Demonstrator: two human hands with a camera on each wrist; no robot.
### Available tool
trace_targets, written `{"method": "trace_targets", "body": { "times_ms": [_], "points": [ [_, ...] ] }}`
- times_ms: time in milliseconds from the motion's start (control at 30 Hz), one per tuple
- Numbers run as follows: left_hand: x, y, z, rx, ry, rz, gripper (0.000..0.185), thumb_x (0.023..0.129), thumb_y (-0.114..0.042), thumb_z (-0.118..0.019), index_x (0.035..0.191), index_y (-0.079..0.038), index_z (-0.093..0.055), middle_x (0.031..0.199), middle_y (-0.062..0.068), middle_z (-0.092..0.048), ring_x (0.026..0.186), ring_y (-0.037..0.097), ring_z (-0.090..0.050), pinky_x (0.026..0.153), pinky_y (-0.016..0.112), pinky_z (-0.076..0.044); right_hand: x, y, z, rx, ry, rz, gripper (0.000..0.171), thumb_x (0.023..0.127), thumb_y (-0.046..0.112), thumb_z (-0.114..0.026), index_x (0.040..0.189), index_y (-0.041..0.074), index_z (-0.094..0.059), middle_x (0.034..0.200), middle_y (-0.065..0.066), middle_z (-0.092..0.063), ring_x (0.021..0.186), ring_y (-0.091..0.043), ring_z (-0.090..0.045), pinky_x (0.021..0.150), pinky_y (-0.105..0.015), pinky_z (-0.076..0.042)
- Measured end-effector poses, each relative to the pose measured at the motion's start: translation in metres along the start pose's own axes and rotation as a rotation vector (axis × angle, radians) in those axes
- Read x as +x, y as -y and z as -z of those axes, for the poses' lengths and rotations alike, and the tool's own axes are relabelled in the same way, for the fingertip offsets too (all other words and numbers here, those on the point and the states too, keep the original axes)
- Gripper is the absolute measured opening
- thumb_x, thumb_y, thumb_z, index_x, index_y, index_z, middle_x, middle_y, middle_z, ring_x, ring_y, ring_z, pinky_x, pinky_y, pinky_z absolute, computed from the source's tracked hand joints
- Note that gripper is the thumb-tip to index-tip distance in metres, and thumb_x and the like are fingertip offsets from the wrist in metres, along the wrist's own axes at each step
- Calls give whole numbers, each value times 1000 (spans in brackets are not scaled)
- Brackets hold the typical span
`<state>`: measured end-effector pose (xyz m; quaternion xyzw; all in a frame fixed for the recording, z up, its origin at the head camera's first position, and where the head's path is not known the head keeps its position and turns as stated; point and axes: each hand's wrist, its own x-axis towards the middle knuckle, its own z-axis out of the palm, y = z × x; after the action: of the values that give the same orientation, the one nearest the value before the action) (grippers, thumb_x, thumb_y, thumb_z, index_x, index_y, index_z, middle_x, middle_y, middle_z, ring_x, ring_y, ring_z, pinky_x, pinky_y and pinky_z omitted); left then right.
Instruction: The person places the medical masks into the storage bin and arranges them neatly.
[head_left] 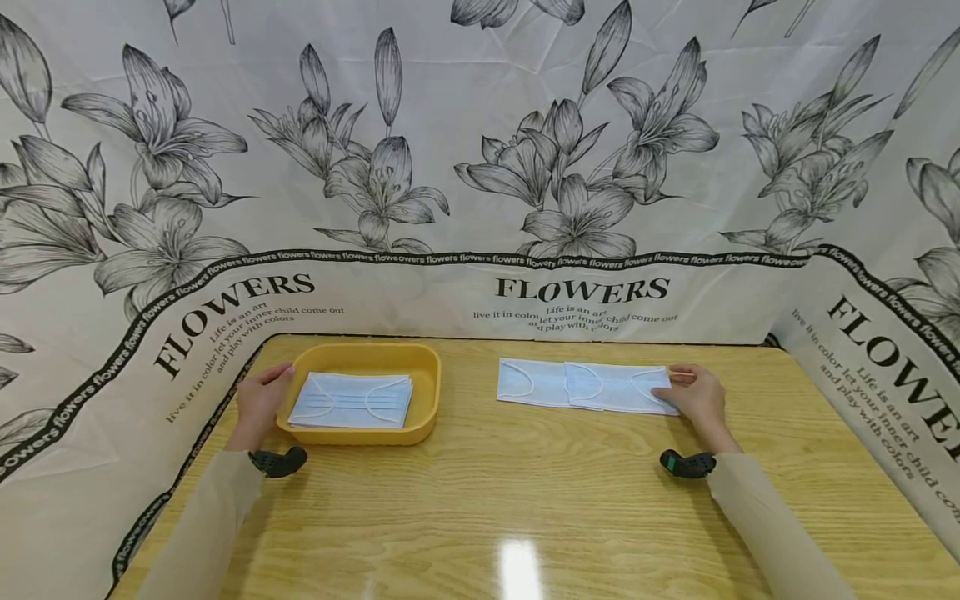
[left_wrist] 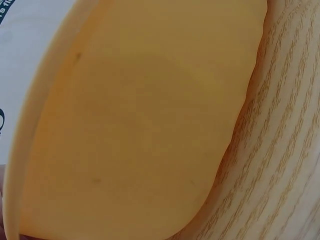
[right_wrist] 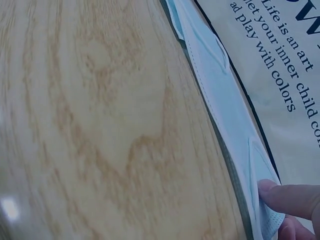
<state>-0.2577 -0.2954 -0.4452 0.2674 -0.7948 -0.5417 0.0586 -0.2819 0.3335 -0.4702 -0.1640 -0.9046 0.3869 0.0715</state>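
Note:
A yellow plastic tray sits at the left of the table with a small stack of light-blue face masks in it. My left hand grips the tray's left rim; in the left wrist view the tray wall covers most of that hand. Right of the tray, two face masks lie end to end, overlapping: the left mask and the right mask. My right hand pinches the right mask's right end, thumb on top, also seen in the right wrist view.
The wood-grain table stretches in front of both arms. A white cloth printed with flowers and lettering hangs along its back and sides. Each wrist wears a dark band with a camera. Light glares on the table near the front.

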Motion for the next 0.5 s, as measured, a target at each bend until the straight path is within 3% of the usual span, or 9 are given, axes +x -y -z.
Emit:
{"method": "trace_targets", "body": {
  "times_ms": [167, 300, 400, 500],
  "points": [
    [-2, 0, 0, -7, 8, -14, 47, 99, -30, -50, 137, -2, -52, 145, 20, -46, 133, 33, -44, 107, 43, -41, 1, -4, 2, -9, 28, -3, 57, 81, 16, -76, 130, -4, -54, 121, -27, -63, 105, -36, -63, 79, -33, -50],
    [-4, 0, 1, -11, 17, -25, 47, 100, -31, -49, 138, -2, -52, 145, 20, -46, 133, 33, -44, 107, 43, -40, 1, -7, 6, -21, 57, 33, 54, 85, 19, -73, 131, -2, -54, 118, -25, -65, 83, -12, -64, 66, -16, -45],
    [-4, 0, 1, -10, 17, -31, 47, 100, -30, -49, 137, -1, -52, 144, 21, -47, 133, 33, -44, 107, 43, -40, 0, -9, 9, -13, 81, 60, 50, 90, 23, -68, 130, -3, -56, 115, -24, -65, 75, 4, -52, 60, -13, -43],
    [-3, 0, 1, -8, 15, -34, 47, 100, -30, -49, 137, -1, -52, 143, 21, -47, 133, 33, -44, 107, 43, -40, 0, -9, 11, 18, 119, 68, 49, 94, 26, -61, 130, -7, -54, 113, -23, -64, 74, 4, -51, 58, -15, -47]
  ]
}}
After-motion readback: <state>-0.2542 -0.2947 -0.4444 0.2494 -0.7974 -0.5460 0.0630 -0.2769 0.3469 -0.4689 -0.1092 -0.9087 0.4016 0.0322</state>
